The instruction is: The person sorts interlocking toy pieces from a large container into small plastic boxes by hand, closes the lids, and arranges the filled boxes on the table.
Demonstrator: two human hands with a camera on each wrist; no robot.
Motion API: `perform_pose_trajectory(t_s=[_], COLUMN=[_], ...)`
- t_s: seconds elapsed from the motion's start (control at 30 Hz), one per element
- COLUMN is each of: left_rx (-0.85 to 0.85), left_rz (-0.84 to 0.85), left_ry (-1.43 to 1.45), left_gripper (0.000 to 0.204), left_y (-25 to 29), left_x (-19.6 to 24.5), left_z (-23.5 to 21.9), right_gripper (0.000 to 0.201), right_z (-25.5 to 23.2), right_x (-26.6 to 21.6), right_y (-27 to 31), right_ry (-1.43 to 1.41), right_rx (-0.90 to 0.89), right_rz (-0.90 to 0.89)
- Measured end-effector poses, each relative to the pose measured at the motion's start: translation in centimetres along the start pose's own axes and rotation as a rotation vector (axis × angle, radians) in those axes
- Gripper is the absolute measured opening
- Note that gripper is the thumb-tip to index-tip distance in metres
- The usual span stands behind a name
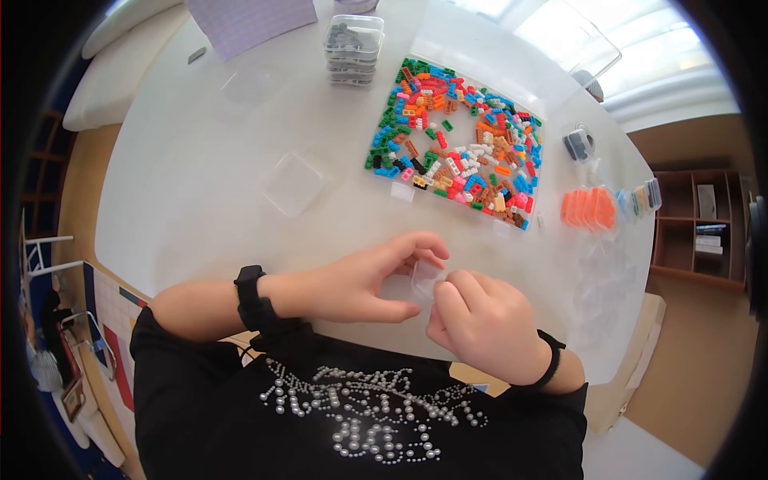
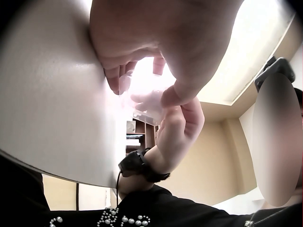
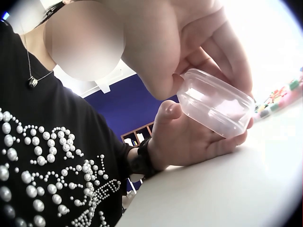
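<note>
"Hands: what are they doing?"

"Right hand [image 1: 484, 322] pinches one clear box [image 1: 426, 278]; left hand [image 1: 364, 280] curves loosely beside it, thumb and fingers apart."

"So it's between them?"

"Yes, over the table [image 1: 184, 184]. Beyond: one tray [image 1: 470, 128] of bricks [image 1: 498, 134], too many to count, then one stack of boxes [image 1: 353, 54]."
</note>
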State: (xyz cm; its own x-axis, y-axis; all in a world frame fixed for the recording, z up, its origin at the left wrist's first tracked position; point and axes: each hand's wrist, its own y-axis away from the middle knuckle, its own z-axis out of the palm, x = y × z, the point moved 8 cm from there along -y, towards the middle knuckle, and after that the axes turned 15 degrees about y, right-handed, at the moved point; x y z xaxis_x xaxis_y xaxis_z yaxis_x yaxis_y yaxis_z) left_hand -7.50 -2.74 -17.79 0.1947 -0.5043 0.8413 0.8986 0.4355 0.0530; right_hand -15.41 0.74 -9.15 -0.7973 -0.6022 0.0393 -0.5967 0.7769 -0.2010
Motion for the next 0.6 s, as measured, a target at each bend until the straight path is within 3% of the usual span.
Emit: perform_pose_trajectory(t_s=[0.07, 0.17, 0.43, 0.5, 0.6], left_rx=[-0.009, -0.011, 0.049, 0.017, -0.121], left_rz=[0.051, 0.106, 0.076, 0.001, -0.112], left_ry=[-0.109, -0.23, -0.418, -0.787, -1.09], left_gripper=[0.068, 0.071, 0.088, 0.089, 0.079], left_y=[0.0, 0.0, -0.4, -0.7, -1.1], left_x=[0.2, 0.1, 0.9, 2.4, 4.8], left_z=[0.1, 0.5, 1.3, 1.7, 1.7], right_gripper=[0.023, 0.02, 0.009, 0.009, 0.009], right_z=[-0.3, -0.6, 1.7, 2.3, 2.2], right_x=[0.1, 2.2, 8.5, 9.6, 10.2], right_y=[-0.2, -0.1, 0.1, 0.1, 0.0], right_ry=[0.019, -0.018, -0.489, -0.456, -0.413], right_rx=[0.027, 0.003, -0.173, -0.175, -0.199], right_rz=[-0.021, 0.111, 0.388, 0.418, 0.436])
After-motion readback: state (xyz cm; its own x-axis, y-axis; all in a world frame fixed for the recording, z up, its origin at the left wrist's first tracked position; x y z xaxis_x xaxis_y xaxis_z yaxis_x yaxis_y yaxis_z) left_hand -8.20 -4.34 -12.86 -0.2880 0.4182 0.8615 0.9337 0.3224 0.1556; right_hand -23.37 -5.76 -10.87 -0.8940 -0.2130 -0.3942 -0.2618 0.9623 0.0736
